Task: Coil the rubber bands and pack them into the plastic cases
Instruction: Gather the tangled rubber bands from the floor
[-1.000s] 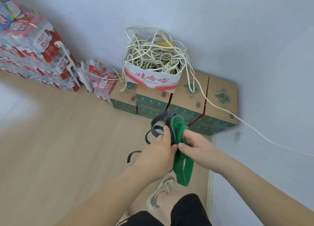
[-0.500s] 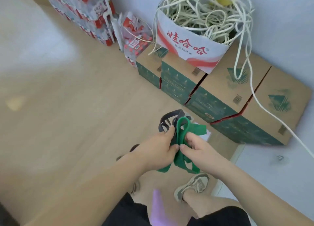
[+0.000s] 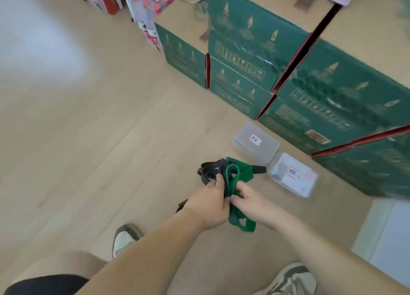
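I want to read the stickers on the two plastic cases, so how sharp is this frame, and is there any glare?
Head view: motion blur smears the boxes and both cases, leaving their stickers illegible; hands and green band are somewhat sharper; a pale glare patch washes out the floor at upper left; wide-angle distortion bends the edges.

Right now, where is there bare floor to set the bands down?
Open wood floor lies left of both hands, in front of the green boxes. It is crowded to the right, where two plastic cases sit against the boxes.
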`<state>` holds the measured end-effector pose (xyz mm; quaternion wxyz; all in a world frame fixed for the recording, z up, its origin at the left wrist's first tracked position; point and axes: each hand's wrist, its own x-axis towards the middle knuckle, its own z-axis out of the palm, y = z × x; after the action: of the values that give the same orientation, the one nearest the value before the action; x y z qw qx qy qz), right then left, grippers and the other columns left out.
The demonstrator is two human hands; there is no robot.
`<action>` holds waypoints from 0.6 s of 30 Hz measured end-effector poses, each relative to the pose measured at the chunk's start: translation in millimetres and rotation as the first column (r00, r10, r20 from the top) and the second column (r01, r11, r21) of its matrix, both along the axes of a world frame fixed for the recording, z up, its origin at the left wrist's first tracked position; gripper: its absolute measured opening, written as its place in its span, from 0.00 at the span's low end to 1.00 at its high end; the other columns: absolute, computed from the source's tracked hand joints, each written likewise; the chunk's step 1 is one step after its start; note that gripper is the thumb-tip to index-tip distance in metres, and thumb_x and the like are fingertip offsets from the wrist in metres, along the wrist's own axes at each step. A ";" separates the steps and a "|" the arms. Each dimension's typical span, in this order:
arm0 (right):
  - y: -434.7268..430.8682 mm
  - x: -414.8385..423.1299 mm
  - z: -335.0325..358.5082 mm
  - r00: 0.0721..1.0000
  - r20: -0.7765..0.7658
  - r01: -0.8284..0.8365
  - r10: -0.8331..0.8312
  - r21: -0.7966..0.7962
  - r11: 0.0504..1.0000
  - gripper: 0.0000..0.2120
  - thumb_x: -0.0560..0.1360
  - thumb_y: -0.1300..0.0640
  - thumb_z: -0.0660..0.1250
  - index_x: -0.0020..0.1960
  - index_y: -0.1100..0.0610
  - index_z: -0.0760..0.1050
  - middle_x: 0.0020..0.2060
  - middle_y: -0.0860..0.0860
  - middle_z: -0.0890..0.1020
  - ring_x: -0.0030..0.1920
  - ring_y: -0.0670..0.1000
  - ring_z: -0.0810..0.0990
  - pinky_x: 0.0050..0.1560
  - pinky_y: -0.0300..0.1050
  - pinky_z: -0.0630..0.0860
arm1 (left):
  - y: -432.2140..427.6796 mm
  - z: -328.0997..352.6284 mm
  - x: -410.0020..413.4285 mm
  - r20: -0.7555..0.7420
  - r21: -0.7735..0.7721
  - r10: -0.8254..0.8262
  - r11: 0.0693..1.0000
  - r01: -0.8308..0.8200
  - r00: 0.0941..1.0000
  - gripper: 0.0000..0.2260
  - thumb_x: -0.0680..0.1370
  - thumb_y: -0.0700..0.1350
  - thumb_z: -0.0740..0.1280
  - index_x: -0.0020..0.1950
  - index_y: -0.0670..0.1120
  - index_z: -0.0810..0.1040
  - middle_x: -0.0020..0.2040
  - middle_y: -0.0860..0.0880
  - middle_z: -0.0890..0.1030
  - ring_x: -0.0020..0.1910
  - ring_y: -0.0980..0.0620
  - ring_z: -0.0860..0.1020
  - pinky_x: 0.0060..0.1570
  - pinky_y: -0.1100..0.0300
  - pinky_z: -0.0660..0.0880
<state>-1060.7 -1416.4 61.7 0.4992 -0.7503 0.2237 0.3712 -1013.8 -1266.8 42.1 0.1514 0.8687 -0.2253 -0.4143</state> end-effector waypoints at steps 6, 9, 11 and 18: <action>1.0 -0.5 -77.2 0.914 -0.161 -0.398 0.371 -0.197 0.896 0.11 0.82 0.54 0.58 0.41 0.53 0.68 0.40 0.51 0.75 0.38 0.50 0.72 0.37 0.46 0.69 | 1.9 -74.7 -2.7 -0.003 0.142 -0.230 0.963 0.228 0.973 0.37 0.81 0.51 0.61 0.83 0.40 0.46 0.67 0.39 0.74 0.63 0.38 0.76 0.59 0.45 0.76; -6.0 -1.6 -88.1 0.778 -0.353 -0.610 0.520 -0.224 0.760 0.10 0.81 0.54 0.57 0.50 0.58 0.75 0.47 0.55 0.79 0.46 0.56 0.78 0.46 0.47 0.75 | -5.9 -81.5 -14.1 -0.108 0.235 -0.324 0.910 0.341 0.940 0.35 0.80 0.50 0.63 0.81 0.40 0.51 0.67 0.40 0.75 0.64 0.38 0.77 0.58 0.45 0.76; -15.7 0.2 -89.7 0.678 -0.461 -0.719 0.572 -0.258 0.645 0.09 0.79 0.56 0.58 0.52 0.58 0.76 0.47 0.55 0.79 0.46 0.57 0.77 0.46 0.47 0.75 | -9.9 -84.0 -15.8 -0.203 0.270 -0.352 0.877 0.398 0.914 0.27 0.79 0.48 0.65 0.76 0.41 0.64 0.65 0.40 0.77 0.62 0.39 0.78 0.58 0.46 0.78; -31.3 45.4 -105.1 0.809 -0.253 -0.580 0.530 -0.489 0.651 0.07 0.77 0.58 0.57 0.46 0.54 0.74 0.42 0.50 0.79 0.40 0.53 0.78 0.37 0.45 0.73 | -20.2 -111.5 38.7 -0.067 0.352 -0.248 0.901 0.255 0.966 0.13 0.78 0.40 0.65 0.62 0.42 0.77 0.58 0.43 0.79 0.53 0.41 0.80 0.54 0.44 0.81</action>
<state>-1015.2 -1447.7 -43.4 0.1165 -0.8752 0.1008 0.4586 -975.2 -1287.0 -69.4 -0.0615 0.8409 -0.2550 -0.4733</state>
